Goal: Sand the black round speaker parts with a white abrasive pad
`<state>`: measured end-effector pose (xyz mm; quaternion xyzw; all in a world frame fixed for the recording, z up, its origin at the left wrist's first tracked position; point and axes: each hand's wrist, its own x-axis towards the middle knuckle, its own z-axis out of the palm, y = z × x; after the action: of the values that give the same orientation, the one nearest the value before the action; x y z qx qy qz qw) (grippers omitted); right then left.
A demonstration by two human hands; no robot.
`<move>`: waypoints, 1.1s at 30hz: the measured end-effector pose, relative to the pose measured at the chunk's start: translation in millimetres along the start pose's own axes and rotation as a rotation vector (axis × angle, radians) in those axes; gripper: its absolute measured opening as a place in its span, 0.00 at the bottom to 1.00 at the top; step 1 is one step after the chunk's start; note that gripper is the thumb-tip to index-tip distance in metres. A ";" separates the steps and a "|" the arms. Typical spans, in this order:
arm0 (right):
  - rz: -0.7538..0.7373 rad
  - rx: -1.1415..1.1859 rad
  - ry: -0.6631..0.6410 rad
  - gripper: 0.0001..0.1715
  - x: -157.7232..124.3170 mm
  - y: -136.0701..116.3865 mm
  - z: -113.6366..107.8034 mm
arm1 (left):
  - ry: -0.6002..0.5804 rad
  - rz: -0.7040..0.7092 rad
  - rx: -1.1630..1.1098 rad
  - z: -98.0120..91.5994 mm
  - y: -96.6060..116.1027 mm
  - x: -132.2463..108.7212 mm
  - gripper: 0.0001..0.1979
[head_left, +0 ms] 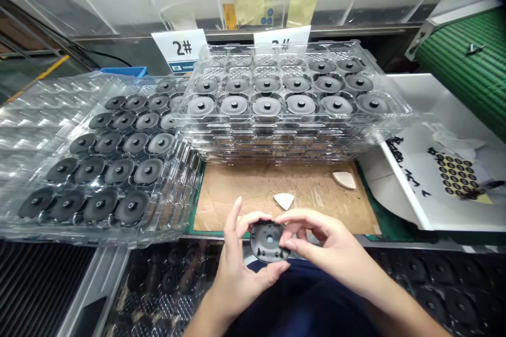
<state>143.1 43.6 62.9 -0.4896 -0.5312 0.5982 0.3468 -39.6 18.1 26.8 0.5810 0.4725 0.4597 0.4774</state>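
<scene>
A dark grey, rounded plastic disc (267, 245) with a hole in its middle and small black pegs along its rim is held close to my body. My left hand (247, 263) grips it from the left, thumb at the lower edge and fingers behind the upper edge. The fingertips of my right hand (316, 237) are pinched at the disc's right edge; whether a small part sits between them is hidden. Just beyond the hands, a white three-cornered pad (284, 200) lies on the brown cardboard (237, 184).
Clear plastic trays of similar discs are stacked at the back (276, 126) and left (166, 205). Another white pad (344, 179) lies on the cardboard's right. A white bin (411, 200) holds small black parts and a sticker sheet (456, 175). A green belt (466, 58) slopes beyond it.
</scene>
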 end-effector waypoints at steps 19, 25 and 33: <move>0.180 0.459 -0.285 0.08 -43.7 14.2 -41.0 | -0.547 -0.330 -0.229 41.6 22.5 2.4 0.58; 0.189 0.630 -0.250 0.11 -56.7 24.5 -49.9 | -0.600 -0.295 -0.196 58.0 26.4 4.3 0.59; 0.121 0.721 -0.223 0.07 -85.3 30.8 -62.6 | -0.659 -0.249 -0.096 80.0 34.1 -1.7 0.58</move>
<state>229.9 -23.7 54.2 -0.2985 -0.2910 0.8158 0.4009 42.8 3.5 50.7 0.6129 0.3381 0.2077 0.6833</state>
